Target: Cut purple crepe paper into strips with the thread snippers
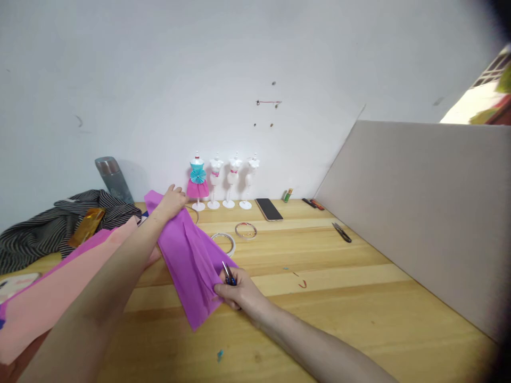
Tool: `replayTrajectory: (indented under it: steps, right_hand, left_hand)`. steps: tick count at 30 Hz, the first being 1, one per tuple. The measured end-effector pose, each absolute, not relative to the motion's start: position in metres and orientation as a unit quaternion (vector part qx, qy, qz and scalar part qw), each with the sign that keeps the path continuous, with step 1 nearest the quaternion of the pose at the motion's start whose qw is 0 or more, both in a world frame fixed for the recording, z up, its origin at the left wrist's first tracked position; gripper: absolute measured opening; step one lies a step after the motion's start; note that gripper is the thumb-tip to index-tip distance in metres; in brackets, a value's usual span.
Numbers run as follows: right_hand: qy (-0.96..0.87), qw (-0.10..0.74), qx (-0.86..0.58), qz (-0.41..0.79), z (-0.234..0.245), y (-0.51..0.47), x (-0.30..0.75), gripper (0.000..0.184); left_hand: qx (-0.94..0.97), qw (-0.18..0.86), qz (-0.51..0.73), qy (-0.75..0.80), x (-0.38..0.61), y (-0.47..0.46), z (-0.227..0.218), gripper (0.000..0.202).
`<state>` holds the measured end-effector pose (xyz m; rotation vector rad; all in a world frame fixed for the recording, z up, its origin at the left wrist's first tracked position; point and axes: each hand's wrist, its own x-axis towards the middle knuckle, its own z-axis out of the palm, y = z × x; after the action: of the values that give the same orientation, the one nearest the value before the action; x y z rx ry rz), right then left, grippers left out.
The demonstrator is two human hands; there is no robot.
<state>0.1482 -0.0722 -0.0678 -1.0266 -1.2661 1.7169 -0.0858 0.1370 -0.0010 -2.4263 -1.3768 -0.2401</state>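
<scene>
- Four mannequins (235,166), one phone (269,209)
- One sheet (190,266): purple, loosely folded
- Left hand (174,202) grips its far end
- Right hand (238,287) pinches its near edge and one tool (228,272)

Bare left forearm (107,287) at lower left, bare right forearm (311,340) at lower right; left hand (172,202) and right hand (236,289) also bare.

Sheet (178,266): plain purple. Long sheet (67,287): peach. Cloth (40,231): dark, pale stripes. Table (319,298): yellow-brown woodgrain. Top (197,168): turquoise. Skirt (198,190): hot pink.
</scene>
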Motion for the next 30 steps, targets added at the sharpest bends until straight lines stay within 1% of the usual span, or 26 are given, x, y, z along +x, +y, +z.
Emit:
replayTrajectory:
  steps: [3, 5, 8, 9, 10, 12, 13, 14, 15, 16, 18, 20, 25, 28, 30]
  right_hand:
    - [-0.472, 0.401, -0.396, 0.678, -0.071, -0.070, 0.149, 0.038]
    - [-0.460, 0.414, -0.394, 0.680, -0.074, -0.068, 0.149, 0.038]
    - [-0.439, 0.431, -0.405, 0.676, -0.080, -0.063, 0.150, 0.035]
    - [-0.433, 0.432, -0.409, 0.677, -0.082, -0.061, 0.151, 0.034]
    - [-0.426, 0.433, -0.411, 0.679, -0.084, -0.059, 0.151, 0.033]
    - [-0.414, 0.432, -0.414, 0.686, -0.086, -0.057, 0.152, 0.031]
    - [-0.407, 0.432, -0.416, 0.689, -0.087, -0.056, 0.152, 0.030]
    - [-0.400, 0.433, -0.418, 0.692, -0.087, -0.055, 0.153, 0.030]
    - [-0.393, 0.433, -0.420, 0.694, -0.087, -0.054, 0.153, 0.030]
    - [-0.388, 0.432, -0.422, 0.696, -0.087, -0.054, 0.154, 0.031]
    - [-0.382, 0.433, -0.427, 0.696, -0.085, -0.054, 0.155, 0.030]
    - [-0.380, 0.434, -0.431, 0.694, -0.082, -0.053, 0.157, 0.030]
    - [-0.379, 0.435, -0.435, 0.691, -0.075, -0.050, 0.159, 0.031]
    - [-0.380, 0.436, -0.439, 0.687, -0.076, -0.047, 0.162, 0.031]
    - [-0.384, 0.438, -0.443, 0.682, -0.078, -0.047, 0.165, 0.030]
  left_hand:
    - [-0.833, 0.128, -0.158, -0.514, -0.075, 0.115, 0.006, 0.019]
    - [-0.813, 0.083, -0.211, -0.536, -0.065, 0.090, 0.007, 0.023]
    - [-0.796, -0.024, -0.262, -0.545, -0.045, 0.033, -0.004, 0.029]
    - [-0.795, -0.064, -0.264, -0.542, -0.037, 0.011, -0.012, 0.034]
    - [-0.790, -0.128, -0.271, -0.535, -0.029, -0.013, -0.021, 0.042]
    - [-0.672, -0.474, -0.293, -0.487, -0.011, -0.058, -0.041, 0.047]
    - [-0.590, -0.601, -0.267, -0.469, -0.002, -0.077, -0.051, 0.052]
    - [-0.510, -0.685, -0.241, -0.461, 0.006, -0.093, -0.060, 0.058]
    - [-0.438, -0.743, -0.222, -0.455, 0.014, -0.106, -0.067, 0.066]
    - [-0.374, -0.777, -0.223, -0.454, 0.021, -0.115, -0.072, 0.070]
    - [-0.285, -0.801, -0.238, -0.469, 0.030, -0.124, -0.075, 0.071]
    - [-0.238, -0.801, -0.256, -0.486, 0.035, -0.125, -0.070, 0.066]
    - [-0.211, -0.798, -0.309, -0.471, 0.039, -0.120, -0.055, 0.051]
    - [-0.178, -0.801, -0.357, -0.447, 0.045, -0.119, -0.053, 0.040]
    - [-0.173, -0.807, -0.364, -0.433, 0.050, -0.120, -0.055, 0.037]
